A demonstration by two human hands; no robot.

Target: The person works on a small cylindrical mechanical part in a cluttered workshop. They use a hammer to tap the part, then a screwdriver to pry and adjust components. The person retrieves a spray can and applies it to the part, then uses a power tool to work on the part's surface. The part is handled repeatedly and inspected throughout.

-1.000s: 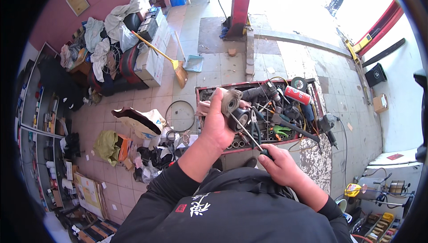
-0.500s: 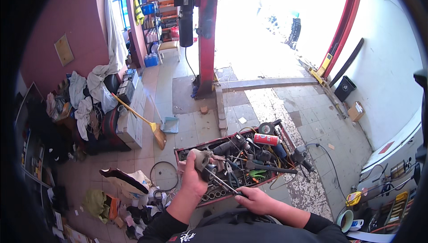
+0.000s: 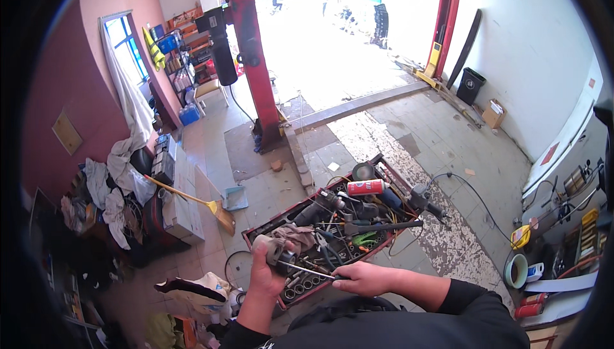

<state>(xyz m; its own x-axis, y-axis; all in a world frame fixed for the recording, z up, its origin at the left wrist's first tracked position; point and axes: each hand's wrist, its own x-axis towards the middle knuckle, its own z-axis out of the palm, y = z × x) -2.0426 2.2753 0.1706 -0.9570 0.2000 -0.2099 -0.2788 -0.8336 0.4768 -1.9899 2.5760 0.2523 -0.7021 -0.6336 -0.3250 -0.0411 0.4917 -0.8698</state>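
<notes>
My left hand (image 3: 261, 280) is wrapped round a grey-tan metal part (image 3: 263, 245) with a dark round section, held up over the near left corner of a red-rimmed tool tray (image 3: 276, 215). In my right hand (image 3: 366, 278) is a screwdriver (image 3: 308, 271), its dark handle mostly covered by my fingers. The thin steel shaft slants up leftward to the part; where its tip meets it, I cannot make out. Behind the part lies a crumpled pinkish rag (image 3: 295, 235). Ring-shaped sockets (image 3: 299, 289) sit in the tray's near side, below the shaft.
Pliers, a long-handled black hammer (image 3: 384, 226) and a red spray can (image 3: 366, 187) crowd the tray. A power tool (image 3: 427, 202) with a cable rests at its right. A broom (image 3: 220, 216) and blue dustpan (image 3: 235, 198) are on the left; a red lift post (image 3: 251, 61) stands ahead.
The view has turned to the right and tilted. Both hands keep their hold on the part and the screwdriver; the part now sits lower and left, showing more of the rag.
</notes>
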